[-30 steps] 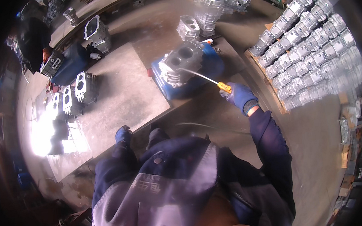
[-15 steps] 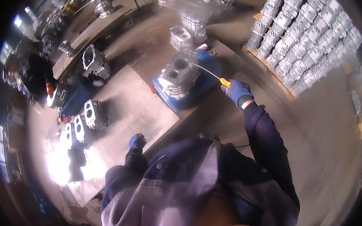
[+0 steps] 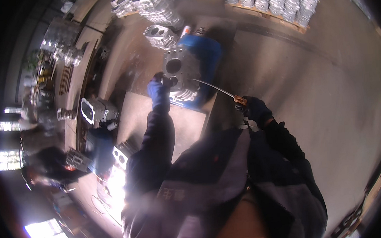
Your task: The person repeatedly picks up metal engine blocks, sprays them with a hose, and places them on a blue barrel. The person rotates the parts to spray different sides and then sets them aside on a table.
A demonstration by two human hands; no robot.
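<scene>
A grey metal housing casting (image 3: 181,67) with two round holes sits on a blue plastic support (image 3: 210,52). My left hand (image 3: 158,91), in a blue glove, grips the casting's left edge beside the lower hole; its fingertips are partly hidden. In my gloved right hand (image 3: 256,109) is a hand tool with an orange handle (image 3: 240,100) and a long thin metal shaft (image 3: 217,88). The shaft looks slightly curved, and its tip reaches the casting's right side. Whether the tip touches the metal, I cannot tell.
Another casting (image 3: 161,36) stands just beyond, near stacked castings (image 3: 148,6). A pallet of castings (image 3: 275,0) is at the far right. On the left, a co-worker (image 3: 49,164) is beside a casting (image 3: 77,161) and a blue support (image 3: 98,146). Bright glare covers the lower left.
My left hand has come forward from near my body to the casting's left edge. The view has turned rightward. My right hand still holds the tool beside the casting.
</scene>
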